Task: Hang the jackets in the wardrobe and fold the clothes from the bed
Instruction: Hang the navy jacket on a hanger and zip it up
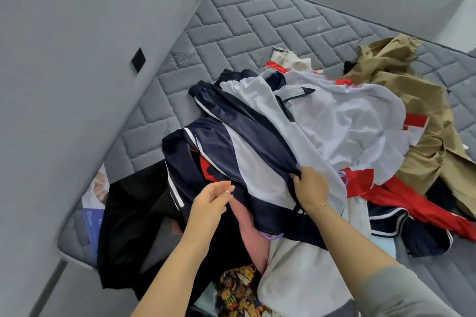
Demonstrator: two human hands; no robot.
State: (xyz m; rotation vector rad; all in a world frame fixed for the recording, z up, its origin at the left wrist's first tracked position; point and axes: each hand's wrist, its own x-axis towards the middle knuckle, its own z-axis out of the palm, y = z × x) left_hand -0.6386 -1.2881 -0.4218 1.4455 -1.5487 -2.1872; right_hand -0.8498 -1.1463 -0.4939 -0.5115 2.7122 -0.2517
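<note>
Navy fabric is pinched in the right hand [313, 189], just right of the frame's centre, its fingers curled over a dark fold of the navy-and-white jacket [231, 141]. That jacket spreads from the grip up and to the left across the middle of the frame, its white-piped sleeve hanging toward the lower left. The left hand [210, 202], left of and slightly below the right one, has its fingers loosely apart and grips nothing; its fingertips lie just beside the jacket's lower navy edge, and whether they touch it cannot be told. Under that hand a pink garment [251, 234] shows, with a black garment [134, 226] to its left. A purple hanger [345, 179] peeks out just right of the right hand, beside a red garment [401, 201] running to the lower right. A tan jacket [412, 100] lies at the right edge. All rest on a grey quilted mattress [244, 20] filling the upper centre.
</note>
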